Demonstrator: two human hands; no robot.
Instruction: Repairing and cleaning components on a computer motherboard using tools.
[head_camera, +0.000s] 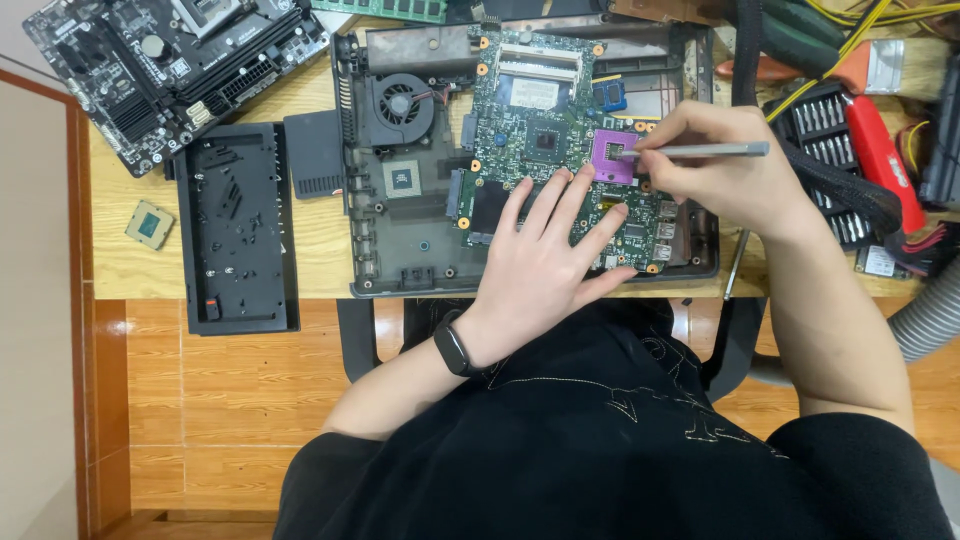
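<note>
Head view: left hand (540, 265) lies flat, fingers spread, on the green laptop motherboard (545, 120) in its open chassis (400, 250) on the desk (130, 260), while right hand (715, 165) pinches a grey screwdriver (700, 150) tipped at the purple CPU socket (612, 157).

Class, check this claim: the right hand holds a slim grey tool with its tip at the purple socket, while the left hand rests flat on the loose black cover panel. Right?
Not quite. In the head view the left hand rests flat on the green circuit board, not on the black cover panel, which lies untouched further left. The right hand does hold the grey tool at the purple socket.
</note>
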